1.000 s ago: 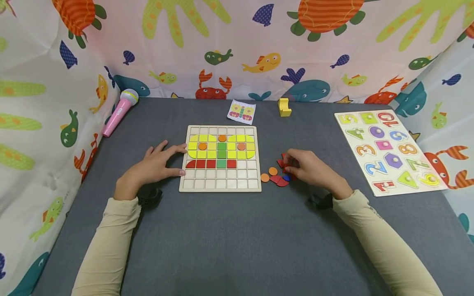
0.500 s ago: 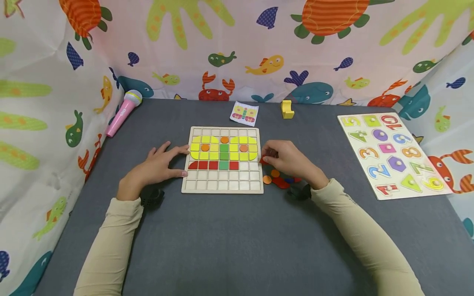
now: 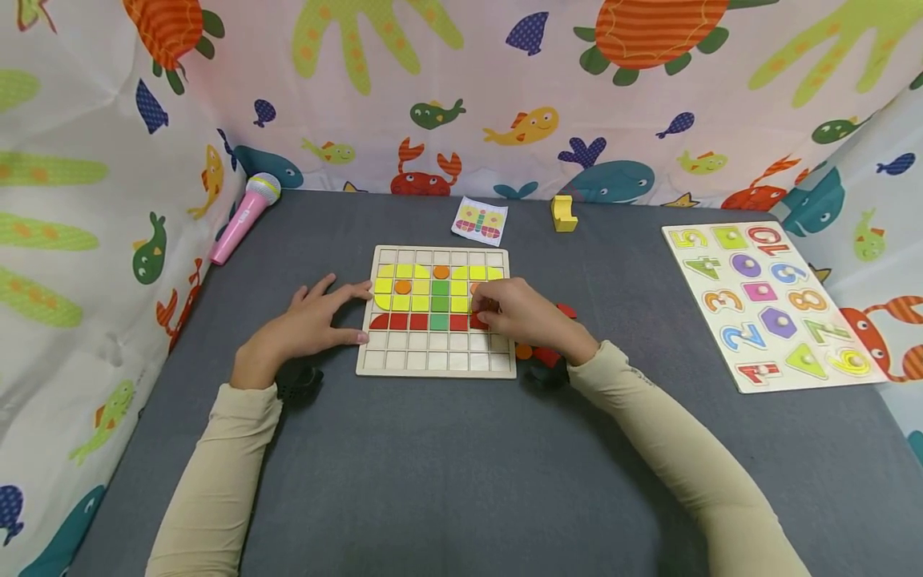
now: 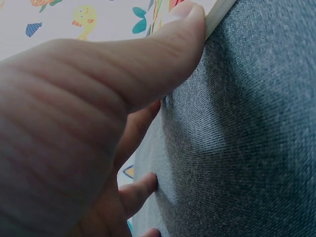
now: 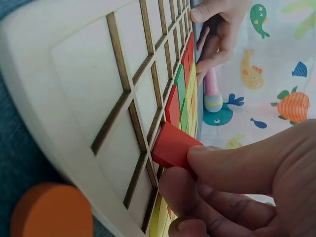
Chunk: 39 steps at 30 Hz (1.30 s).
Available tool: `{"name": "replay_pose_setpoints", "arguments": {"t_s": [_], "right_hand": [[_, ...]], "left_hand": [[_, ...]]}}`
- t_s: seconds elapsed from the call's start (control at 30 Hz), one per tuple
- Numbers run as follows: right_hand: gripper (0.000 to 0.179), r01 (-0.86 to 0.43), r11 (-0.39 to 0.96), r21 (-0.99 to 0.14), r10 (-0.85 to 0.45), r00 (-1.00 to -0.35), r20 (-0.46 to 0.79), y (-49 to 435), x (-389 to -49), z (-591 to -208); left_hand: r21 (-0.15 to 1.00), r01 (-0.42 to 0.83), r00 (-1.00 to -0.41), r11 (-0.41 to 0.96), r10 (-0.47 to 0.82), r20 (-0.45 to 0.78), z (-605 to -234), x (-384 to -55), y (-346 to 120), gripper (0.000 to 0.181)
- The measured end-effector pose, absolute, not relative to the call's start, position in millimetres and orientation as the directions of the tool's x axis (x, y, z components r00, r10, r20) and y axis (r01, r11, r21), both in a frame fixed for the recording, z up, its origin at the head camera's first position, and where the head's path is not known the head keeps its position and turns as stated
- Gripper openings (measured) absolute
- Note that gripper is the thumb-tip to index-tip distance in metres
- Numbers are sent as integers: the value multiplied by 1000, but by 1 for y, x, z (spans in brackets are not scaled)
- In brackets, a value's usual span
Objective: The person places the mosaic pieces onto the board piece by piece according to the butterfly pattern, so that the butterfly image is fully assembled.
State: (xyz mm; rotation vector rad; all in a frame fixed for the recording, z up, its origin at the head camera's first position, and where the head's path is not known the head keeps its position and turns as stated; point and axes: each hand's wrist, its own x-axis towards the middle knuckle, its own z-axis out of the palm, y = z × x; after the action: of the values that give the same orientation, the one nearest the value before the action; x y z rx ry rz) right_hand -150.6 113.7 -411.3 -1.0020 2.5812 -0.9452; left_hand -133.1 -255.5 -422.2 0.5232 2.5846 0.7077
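Observation:
A wooden grid board lies mid-table with yellow, green, orange and red tiles in its upper rows. My left hand rests at its left side, fingers spread, thumb and forefinger against the edge. Over the right part of the board, my right hand pinches a red square tile between thumb and forefinger. In the right wrist view this tile is tilted, one corner down at a cell beside a seated red tile. Loose red tiles and an orange round tile lie off the board's right edge, partly hidden by my right hand.
Behind the board lie a small card with a butterfly pattern and a yellow block. A number-and-shape puzzle board is at the right. A pink toy microphone leans toward the back left, by the printed cloth.
My right hand has taken a red tile from the loose pile and moved left with it, over the board. The left hand stays at the board's edge. The head view has shifted slightly.

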Motion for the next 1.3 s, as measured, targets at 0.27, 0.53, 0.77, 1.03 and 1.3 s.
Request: {"name": "replay_pose_setpoints", "arguments": {"t_s": [0.27, 0.53, 0.77, 1.03, 1.3], "right_hand": [[9, -602, 584, -545, -668, -738, 98, 110, -144, -418], [9, -654, 558, -511, -717, -690, 99, 109, -138, -421], [8, -654, 500, -568, -740, -663, 113, 125, -128, -415], [12, -577, 546, -607, -646, -752, 133, 166, -132, -412], [16, -509, 654, -559, -547, -829, 115, 209, -143, -412]], "left_hand": [[543, 228, -849, 808, 439, -296, -423, -133, -255, 79], [556, 220, -854, 802, 434, -286, -425, -134, -256, 80], [554, 221, -852, 802, 435, -290, -424, -134, -255, 81], [583, 230, -858, 779, 445, -257, -424, -132, -255, 81], [546, 221, -850, 808, 434, -298, -423, -133, -253, 79]]}}
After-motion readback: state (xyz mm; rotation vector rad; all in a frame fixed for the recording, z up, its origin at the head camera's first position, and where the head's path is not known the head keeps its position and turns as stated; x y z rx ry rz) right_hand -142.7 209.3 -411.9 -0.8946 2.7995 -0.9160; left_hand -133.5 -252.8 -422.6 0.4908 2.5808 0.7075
